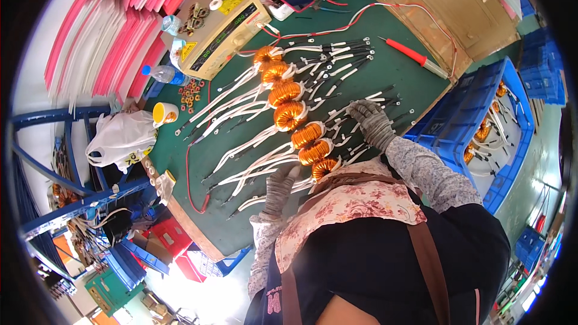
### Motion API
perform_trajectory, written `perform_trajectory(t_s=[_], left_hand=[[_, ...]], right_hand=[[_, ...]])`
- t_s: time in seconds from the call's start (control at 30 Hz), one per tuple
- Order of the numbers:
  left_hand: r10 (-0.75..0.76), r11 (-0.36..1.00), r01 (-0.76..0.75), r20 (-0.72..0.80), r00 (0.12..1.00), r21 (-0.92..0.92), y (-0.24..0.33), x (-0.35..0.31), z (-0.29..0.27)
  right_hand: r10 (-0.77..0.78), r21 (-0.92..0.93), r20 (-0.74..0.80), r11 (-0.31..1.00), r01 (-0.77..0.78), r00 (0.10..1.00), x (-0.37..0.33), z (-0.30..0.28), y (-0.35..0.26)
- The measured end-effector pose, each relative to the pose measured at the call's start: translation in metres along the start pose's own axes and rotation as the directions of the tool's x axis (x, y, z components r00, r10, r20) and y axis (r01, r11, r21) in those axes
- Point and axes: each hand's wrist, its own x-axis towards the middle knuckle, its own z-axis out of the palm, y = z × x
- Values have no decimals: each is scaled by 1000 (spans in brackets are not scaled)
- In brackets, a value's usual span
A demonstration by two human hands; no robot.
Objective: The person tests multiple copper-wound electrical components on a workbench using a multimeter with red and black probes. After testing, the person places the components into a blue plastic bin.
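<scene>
A row of copper-wound ring coils (291, 116) runs across the green table, with white sleeved leads (223, 108) spreading to both sides. Many lead ends carry black sleeving and metal lugs. My left hand (279, 189), in a grey glove, rests over the left leads beside the nearest coil (324, 168); its fingers are stretched out. On the right, my gloved right hand (372, 125) lies over the black-tipped leads (355, 54) of the nearer coils. Its fingers are apart and slightly bent, and no object shows in its grasp.
A bench instrument (223, 36) stands at the back left, near a bottle (165, 74) and a yellow-rimmed cup (164, 114). A red probe (409, 54) lies back right. Beyond the right edge, a blue crate (445, 129) holds more coils. A white plastic bag (123, 138) is left.
</scene>
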Motion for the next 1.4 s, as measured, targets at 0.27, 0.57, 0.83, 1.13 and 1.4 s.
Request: perform_trajectory(t_s=[0.27,0.57,0.83,1.13,1.4], left_hand=[[284,713,-223,18,959,665,-50,40,5],[240,640,-256,128,962,725,-50,38,3],[255,655,-254,109,961,711,-48,38,4],[233,703,-234,93,968,672,-47,38,3],[234,717,-224,74,969,660,-64,39,2]], right_hand=[[-76,-51,-32,996,75,997,-3,6,4],[87,146,-130,987,-67,988,-17,21,0],[-101,89,-174,989,118,979,1,14,0],[165,305,-203,947,-98,965,-14,34,-5],[256,356,64,897,-261,965,0,29,3]])
